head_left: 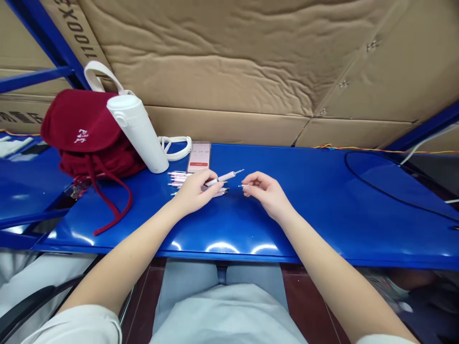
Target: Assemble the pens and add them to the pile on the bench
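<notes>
My left hand (195, 191) is closed round a pale pink pen (225, 177), whose thin refill tip points right and slightly up. A few centimetres to the right, my right hand (263, 191) pinches a small silver part (242, 185) between thumb and forefinger, level with the pen tip and not touching it. Several more pink pens (178, 178) lie in a row on the blue table (322, 210) just left of and under my left hand.
A phone (199, 157) with a lit screen lies behind the pens. A white flask (138, 131) leans on a dark red drawstring bag (89, 136) at the back left. Cardboard sheets line the back. A black cable curves over the table's right side.
</notes>
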Tool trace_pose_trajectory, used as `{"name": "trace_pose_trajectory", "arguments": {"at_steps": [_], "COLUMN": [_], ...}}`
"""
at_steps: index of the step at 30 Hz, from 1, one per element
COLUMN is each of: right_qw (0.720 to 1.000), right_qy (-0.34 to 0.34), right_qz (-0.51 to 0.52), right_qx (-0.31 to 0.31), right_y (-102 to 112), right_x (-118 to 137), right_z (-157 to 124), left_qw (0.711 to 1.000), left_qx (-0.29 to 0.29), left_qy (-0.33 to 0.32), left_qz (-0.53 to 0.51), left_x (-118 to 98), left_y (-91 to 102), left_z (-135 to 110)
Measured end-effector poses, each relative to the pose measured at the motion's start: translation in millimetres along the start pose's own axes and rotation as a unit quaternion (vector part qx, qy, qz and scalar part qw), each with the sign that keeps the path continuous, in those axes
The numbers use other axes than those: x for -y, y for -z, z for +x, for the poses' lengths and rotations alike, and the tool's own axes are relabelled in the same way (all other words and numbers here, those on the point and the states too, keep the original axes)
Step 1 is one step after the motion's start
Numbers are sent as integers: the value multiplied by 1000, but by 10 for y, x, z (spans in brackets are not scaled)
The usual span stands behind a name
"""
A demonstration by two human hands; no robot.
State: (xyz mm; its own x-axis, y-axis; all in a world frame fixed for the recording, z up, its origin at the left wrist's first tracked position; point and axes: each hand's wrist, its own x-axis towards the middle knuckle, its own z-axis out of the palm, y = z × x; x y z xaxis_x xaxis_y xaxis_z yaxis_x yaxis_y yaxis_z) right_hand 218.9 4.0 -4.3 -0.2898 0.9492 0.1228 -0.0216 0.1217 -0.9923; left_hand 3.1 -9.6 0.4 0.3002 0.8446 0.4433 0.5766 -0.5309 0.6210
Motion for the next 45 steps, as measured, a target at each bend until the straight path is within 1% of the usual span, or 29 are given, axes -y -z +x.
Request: {"name": "trace_pose_trajectory", "arguments": {"at_steps": [2,7,9,12,14,16,18,19,20,22,23,24,27,29,31,34,37,39,40,42,44,45], "right_qw": [1000,996,994,994,995,997,997,995,987,956,938,921,888,881,885,899,913,920,923,930,939,942], "right_qy": [-4,-43,-57,-67,-61,-37,1,25,49,84,92,94,97,118,153,193,206,210,207,195,179,173], "right_qz": [8,32,40,43,37,18,-38,-87,-147,-281,-335,-377,-447,-456,-439,-393,-351,-330,-323,-310,-293,-285], "right_qx": [10,78,85,75,68,68,60,47,30,0,-1,12,54,52,35,21,24,27,26,6,-26,-39], "right_y": [-26,-129,-170,-200,-197,-172,-120,-85,-46,33,67,92,101,54,-20,-131,-187,-181,-167,-129,-89,-72], "right_x": [-22,-97,-110,-113,-112,-112,-112,-114,-119,-141,-158,-176,-215,-208,-177,-124,-97,-85,-78,-61,-41,-30], "right_z": [-4,-10,-13,-16,-17,-14,-7,-1,8,30,43,54,66,51,23,-16,-32,-34,-34,-33,-32,-31], "left_qw": [1000,998,997,996,996,996,996,997,997,998,998,998,998,998,998,997,997,997,997,993,981,977], "left_qx": [5,39,56,65,67,69,66,61,57,52,52,55,59,60,59,62,71,74,70,52,32,29], "left_qy": [-4,-38,-52,-58,-60,-59,-52,-46,-42,-35,-32,-29,-26,-25,-27,-34,-35,-26,-11,40,91,104], "left_qz": [-5,-6,-6,-4,2,8,14,16,16,17,18,18,25,28,28,21,14,1,-20,-95,-171,-186], "left_x": [-4,-26,-32,-27,-18,-9,3,10,19,36,44,50,57,52,42,24,6,-4,-7,-9,-10,-12], "left_y": [-22,-84,-99,-111,-113,-110,-99,-90,-81,-66,-61,-60,-73,-86,-97,-107,-112,-110,-106,-95,-81,-75], "left_z": [-4,-6,-5,-3,0,4,9,12,14,17,17,17,15,15,15,17,16,14,13,11,11,12]}}
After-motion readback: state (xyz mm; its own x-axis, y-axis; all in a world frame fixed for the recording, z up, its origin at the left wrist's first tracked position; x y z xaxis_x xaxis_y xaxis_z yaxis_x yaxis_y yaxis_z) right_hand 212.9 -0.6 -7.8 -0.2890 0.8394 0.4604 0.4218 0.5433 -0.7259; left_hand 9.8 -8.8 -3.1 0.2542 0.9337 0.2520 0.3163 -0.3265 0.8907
